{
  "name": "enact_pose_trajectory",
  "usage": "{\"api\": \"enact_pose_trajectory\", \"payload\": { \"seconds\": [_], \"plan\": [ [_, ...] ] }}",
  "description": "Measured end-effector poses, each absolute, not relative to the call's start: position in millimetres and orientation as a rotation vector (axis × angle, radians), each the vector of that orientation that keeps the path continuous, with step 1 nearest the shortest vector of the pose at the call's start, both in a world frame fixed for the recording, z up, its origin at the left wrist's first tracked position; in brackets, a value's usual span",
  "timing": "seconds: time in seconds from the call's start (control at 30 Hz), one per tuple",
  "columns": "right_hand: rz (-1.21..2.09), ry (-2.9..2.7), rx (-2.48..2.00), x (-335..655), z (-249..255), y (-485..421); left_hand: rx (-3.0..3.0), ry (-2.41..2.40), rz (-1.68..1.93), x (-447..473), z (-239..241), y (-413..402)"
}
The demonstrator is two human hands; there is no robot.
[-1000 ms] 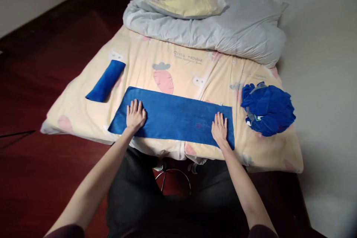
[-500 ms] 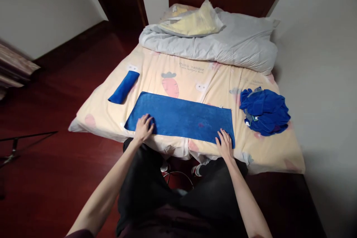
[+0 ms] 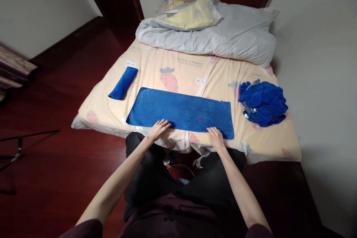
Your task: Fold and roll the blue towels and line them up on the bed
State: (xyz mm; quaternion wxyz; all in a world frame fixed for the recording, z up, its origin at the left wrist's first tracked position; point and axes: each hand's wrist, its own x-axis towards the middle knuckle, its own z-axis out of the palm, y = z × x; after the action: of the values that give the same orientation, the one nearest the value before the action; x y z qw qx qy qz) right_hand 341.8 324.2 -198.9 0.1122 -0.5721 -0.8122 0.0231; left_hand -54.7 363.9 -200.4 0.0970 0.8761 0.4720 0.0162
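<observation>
A blue towel [image 3: 181,109] lies flat and spread out near the front edge of the bed, with a small tag on its far edge and a dark reddish spot right of its middle. My left hand [image 3: 159,129] rests on the towel's near edge, left of centre, fingers stretched forward. Farther right along the same edge, my right hand [image 3: 216,137] touches the cloth with its fingers extended. A rolled or folded blue towel [image 3: 123,83] lies to the left. On the right sits a crumpled heap of blue towels [image 3: 263,102] with pale tags.
The bed [image 3: 150,65] has a cream sheet with carrot prints. A grey quilt [image 3: 237,33] and a clear bag with something yellow [image 3: 192,16] lie at its head. A wall [image 3: 320,63] runs along the right. A thin black stand [image 3: 19,148] is on the floor at left.
Both hands have slid to the towel's near edge, the left one moving right and the right one moving slightly left. The view has tilted a little; the towels stay in place.
</observation>
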Motion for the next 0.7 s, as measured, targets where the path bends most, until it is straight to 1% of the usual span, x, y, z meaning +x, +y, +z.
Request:
{"api": "enact_pose_trajectory", "payload": {
  "seconds": [0.17,0.47,0.7],
  "plan": [
    [0.011,-2.374,-1.663,326,-198,328,2.609,1.503,0.068,-35,-199,369],
    [-0.066,-2.52,-1.507,320,-197,341,2.649,1.409,0.076,-25,-187,364],
    [-0.135,-2.493,-1.471,319,-200,334,2.608,1.38,0.102,-28,-195,356]
  ]
}}
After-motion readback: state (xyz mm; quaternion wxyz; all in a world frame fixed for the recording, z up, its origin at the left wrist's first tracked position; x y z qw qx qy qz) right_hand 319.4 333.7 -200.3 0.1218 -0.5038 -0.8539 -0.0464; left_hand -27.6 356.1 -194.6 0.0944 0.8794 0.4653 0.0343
